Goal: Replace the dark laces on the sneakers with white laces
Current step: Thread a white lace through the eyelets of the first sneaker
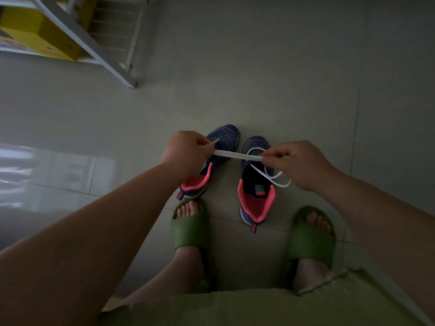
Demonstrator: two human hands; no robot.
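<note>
Past the green shorts and green slides, two navy sneakers with coral linings stand side by side on the tiled floor. Above them a white lace is stretched flat between both hands: the left hand has its fingers curled round one end, its tip poking out, and the right hand pinches the other, slack looping over the right-side sneaker. The lace looks light, soft and limp, so it is probably best held near its stiff tip for threading.

Knit-cloth sneakers — flat woven white lace — on glossy tiled floor
</note>
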